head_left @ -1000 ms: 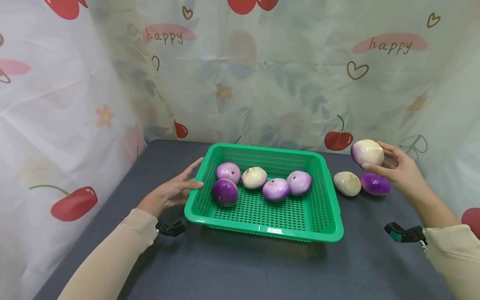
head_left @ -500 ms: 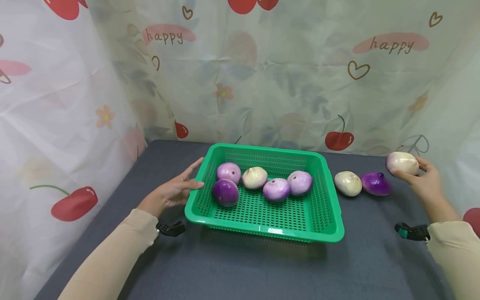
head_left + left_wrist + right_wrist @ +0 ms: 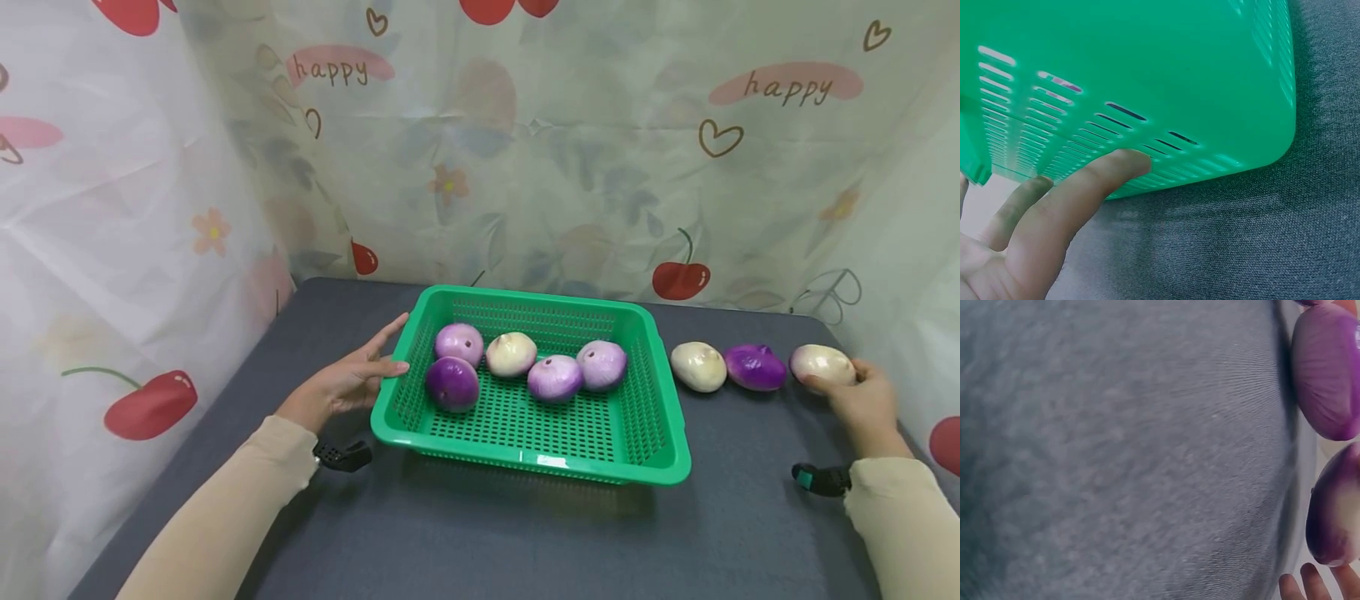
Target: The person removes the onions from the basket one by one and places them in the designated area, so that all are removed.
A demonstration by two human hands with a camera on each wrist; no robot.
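My right hand [image 3: 862, 406] holds a cream-and-purple onion [image 3: 821, 364] low at the table's right side, thumb in front and fingers behind. In the right wrist view, fingertips show right at the lower end of this onion [image 3: 1338, 509]. To its left, in a row, lie a deep purple onion [image 3: 755, 368] and a cream onion [image 3: 698, 367]. My left hand [image 3: 341, 383] rests against the left side of a green perforated basket [image 3: 525, 468], fingers mostly straight; the left wrist view shows a digit touching the slotted wall [image 3: 1166, 94]. Several purple and cream onions [image 3: 555, 379] lie in the basket.
The dark grey tabletop [image 3: 480, 542] runs under the basket and the onion row. Patterned curtains [image 3: 562, 167] hang behind and on both sides. A black wrist device [image 3: 343, 456] sits at my left wrist, another [image 3: 821, 480] at my right.
My right hand has carried the cream-and-purple onion right and down, from above the other two to the right end of their row. The left hand and basket have stayed put.
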